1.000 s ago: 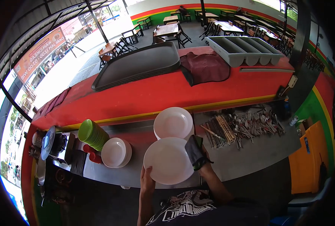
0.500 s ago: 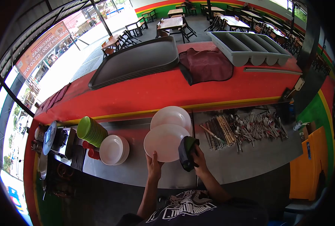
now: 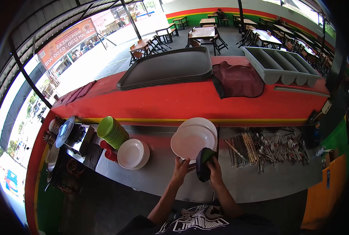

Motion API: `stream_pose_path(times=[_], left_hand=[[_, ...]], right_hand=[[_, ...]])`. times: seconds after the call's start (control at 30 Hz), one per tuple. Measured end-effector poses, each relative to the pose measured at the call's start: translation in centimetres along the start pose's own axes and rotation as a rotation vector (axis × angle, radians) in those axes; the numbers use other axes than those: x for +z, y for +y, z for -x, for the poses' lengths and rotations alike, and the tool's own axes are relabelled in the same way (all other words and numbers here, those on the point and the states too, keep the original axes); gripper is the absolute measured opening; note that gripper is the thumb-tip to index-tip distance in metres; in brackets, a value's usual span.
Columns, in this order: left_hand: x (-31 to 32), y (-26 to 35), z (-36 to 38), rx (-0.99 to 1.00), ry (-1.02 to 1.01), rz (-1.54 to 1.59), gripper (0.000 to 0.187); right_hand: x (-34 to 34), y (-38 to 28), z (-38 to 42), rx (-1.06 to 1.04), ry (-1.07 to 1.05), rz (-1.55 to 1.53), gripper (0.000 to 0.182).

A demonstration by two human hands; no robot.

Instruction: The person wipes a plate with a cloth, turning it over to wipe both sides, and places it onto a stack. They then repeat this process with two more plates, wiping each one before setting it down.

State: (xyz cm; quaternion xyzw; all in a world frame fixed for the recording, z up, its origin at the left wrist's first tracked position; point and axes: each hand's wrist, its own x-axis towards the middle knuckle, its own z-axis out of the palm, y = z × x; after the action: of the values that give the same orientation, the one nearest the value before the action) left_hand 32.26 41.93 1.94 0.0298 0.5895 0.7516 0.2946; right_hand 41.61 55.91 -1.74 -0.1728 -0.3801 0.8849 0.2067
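- Nearest us is the black shirt with white lettering [image 3: 201, 223], our forearms reaching forward from it.
- Our left hand [image 3: 179, 171] has its fingers at the near rim of a round white plate [image 3: 193, 141]; we cannot tell whether they grip it or only touch it.
- Our right hand [image 3: 215, 170] grasps a bunched dark cloth with a green patch [image 3: 202, 169], just below the plate's right side.
- The plate lies just beyond both hands, its face towards us, overlapping another round white plate [image 3: 204, 122] behind it.
- Around them we have the grey metal surface [image 3: 162, 181]: to the left, stacked white bowls [image 3: 130, 152], small red cups [image 3: 109, 154] and a leaning stack of green bowls [image 3: 113, 134]; to the right, brown sticks [image 3: 248, 146] beside a heap of metal cutlery [image 3: 281, 149].
- Farther off, the red ledge [image 3: 170, 105] carries stacked black trays [image 3: 168, 65], a maroon cloth [image 3: 241, 81] and a grey compartmented plastic holder [image 3: 282, 66].
- Farthest, we see wooden-topped tables [image 3: 202, 33].
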Motion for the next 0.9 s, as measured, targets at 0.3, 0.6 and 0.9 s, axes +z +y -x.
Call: stream_pose_path(times=[0.3,0.6,0.9], left_hand=[[-1.6,0.6,3.1,0.024,-0.101,0.020,0.063],[-7.1,0.2,6.4,0.023,0.047,0.131,0.055],[-14.0,0.1,10.0,0.166,0.200,0.144,0.065]], right_hand=[[0.8,0.6,-0.2,0.017,0.010,0.057,0.052],[2.4,3.7,0.3,0.157,-0.302,0.263,0.046],[8.9,6.0,1.4,0.578,-0.287,-0.102,0.048]])
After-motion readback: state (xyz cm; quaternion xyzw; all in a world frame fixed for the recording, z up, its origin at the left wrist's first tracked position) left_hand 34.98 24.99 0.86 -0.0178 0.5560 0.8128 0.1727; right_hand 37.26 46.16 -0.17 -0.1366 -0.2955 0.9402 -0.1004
